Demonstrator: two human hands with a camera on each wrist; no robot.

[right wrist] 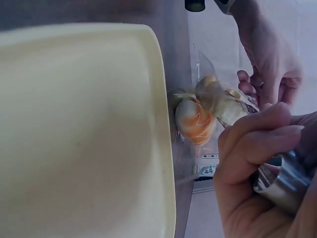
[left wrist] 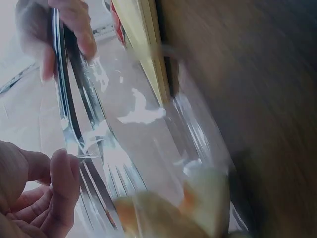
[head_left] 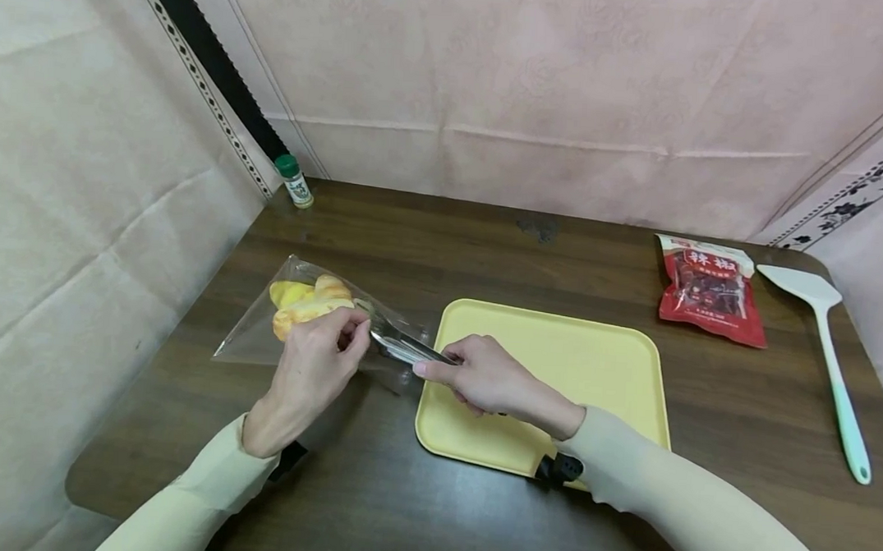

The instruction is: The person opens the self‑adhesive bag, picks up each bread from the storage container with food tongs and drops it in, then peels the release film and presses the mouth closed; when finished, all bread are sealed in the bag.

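Observation:
A clear plastic bag lies on the table's left side with several bread pieces in it, one of them yellow. My left hand pinches the bag's edge near its mouth between thumb and fingers. Metal tongs are gripped in my right hand, above the tray's left edge. Their slotted tips reach inside the bag beside the bread in the left wrist view. Whether they touch the bread I cannot tell. The right wrist view shows the tongs' curved end within my curled fingers.
A yellow tray sits right of the bag, under my right forearm. Farther right lie a red food packet and a spatula with a mint handle. A small green-capped bottle stands at the back left corner.

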